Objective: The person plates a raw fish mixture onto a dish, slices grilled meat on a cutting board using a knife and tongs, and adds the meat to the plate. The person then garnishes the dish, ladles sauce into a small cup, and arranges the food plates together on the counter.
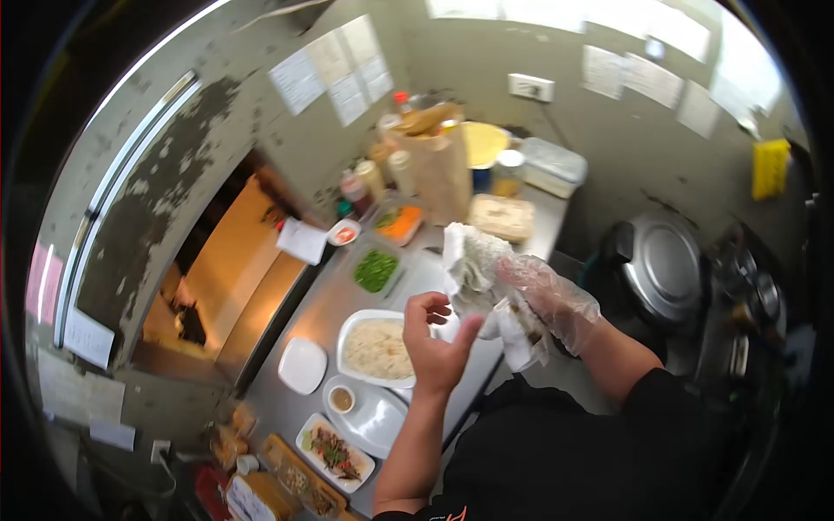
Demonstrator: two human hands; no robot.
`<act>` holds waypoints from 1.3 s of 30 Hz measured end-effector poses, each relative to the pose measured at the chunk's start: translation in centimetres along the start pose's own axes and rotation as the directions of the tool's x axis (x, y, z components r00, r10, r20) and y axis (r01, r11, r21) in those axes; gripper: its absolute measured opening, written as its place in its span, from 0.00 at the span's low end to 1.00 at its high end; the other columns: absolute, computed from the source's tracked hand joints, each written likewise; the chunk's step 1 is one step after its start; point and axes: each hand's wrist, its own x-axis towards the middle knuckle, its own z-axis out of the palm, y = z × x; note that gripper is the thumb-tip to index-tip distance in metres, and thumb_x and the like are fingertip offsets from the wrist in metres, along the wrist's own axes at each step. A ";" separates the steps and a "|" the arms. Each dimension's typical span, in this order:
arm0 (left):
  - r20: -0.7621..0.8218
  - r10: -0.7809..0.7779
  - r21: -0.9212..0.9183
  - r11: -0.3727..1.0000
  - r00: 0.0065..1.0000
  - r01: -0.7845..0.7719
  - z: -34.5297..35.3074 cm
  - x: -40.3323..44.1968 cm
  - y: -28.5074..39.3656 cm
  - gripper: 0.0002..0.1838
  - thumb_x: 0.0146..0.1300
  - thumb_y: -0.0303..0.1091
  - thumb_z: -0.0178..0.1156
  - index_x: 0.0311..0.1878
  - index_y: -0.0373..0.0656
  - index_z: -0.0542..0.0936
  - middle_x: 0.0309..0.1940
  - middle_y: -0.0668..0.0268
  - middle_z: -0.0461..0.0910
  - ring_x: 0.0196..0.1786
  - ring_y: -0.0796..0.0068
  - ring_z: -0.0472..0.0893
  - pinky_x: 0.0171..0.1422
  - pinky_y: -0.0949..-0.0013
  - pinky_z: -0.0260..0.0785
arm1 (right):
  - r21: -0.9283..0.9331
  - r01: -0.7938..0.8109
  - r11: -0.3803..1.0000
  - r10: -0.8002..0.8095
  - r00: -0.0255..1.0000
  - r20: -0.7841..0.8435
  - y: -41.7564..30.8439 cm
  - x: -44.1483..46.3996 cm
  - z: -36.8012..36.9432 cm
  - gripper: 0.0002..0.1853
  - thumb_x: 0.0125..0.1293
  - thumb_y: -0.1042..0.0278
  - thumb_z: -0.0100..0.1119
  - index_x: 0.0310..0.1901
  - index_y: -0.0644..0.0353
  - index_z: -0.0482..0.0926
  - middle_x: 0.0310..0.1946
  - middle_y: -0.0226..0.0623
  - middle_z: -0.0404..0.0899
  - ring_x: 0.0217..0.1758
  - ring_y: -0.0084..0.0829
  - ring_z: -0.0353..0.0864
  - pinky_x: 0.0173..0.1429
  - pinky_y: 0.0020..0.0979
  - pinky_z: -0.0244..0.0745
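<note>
My right hand (560,300), in a clear plastic glove, grips a crumpled white cloth (473,265) above the front edge of the metal counter. Folds of the cloth hang below the fingers, and some parts look stained. Bare and close to the cloth's left side, my left hand (436,352) has its fingers curled and its thumb apart, with nothing held. Behind that hand sits a white dish of rice (372,349), partly covered by it. An oval plate (373,428) carries a small cup of brown sauce (341,399). Beside it stands a dish of garnished food (333,451).
A small white plate (302,366), a tub of chopped greens (376,270) and a tub of carrots (400,223) occupy the counter (291,401). Behind are a paper bag (437,174) and bottles (369,178). A lidded pot (662,265) stands at right.
</note>
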 end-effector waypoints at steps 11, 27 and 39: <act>0.545 -0.293 -0.294 0.811 0.786 0.506 10.9 -5.5 3.1 0.20 0.64 0.33 0.62 0.55 0.33 0.73 0.43 0.62 0.79 0.45 0.73 0.78 0.50 0.70 0.71 | 0.476 0.359 0.803 -0.256 0.929 -0.268 -4.9 -11.8 -10.0 0.29 0.74 0.46 0.43 0.62 0.64 0.69 0.55 0.44 0.77 0.55 0.39 0.80 0.60 0.43 0.76; 0.746 -0.345 -0.531 0.206 0.569 0.822 38.3 3.9 -1.2 0.06 0.63 0.34 0.57 0.36 0.41 0.76 0.43 0.62 0.81 0.49 0.69 0.78 0.59 0.60 0.69 | 0.637 0.657 0.402 -0.462 0.747 -0.478 -8.9 -10.9 -35.1 0.31 0.74 0.43 0.42 0.65 0.62 0.67 0.58 0.46 0.75 0.58 0.42 0.78 0.63 0.46 0.73; 0.434 0.337 -0.220 0.939 0.836 -0.264 54.3 30.0 9.0 0.07 0.61 0.31 0.63 0.34 0.36 0.78 0.25 0.66 0.77 0.29 0.78 0.73 0.37 0.70 0.68 | 0.313 0.653 0.690 -0.396 0.702 -0.592 -6.0 -4.8 -44.3 0.25 0.58 0.78 0.63 0.58 0.69 0.70 0.50 0.42 0.79 0.52 0.33 0.80 0.58 0.33 0.75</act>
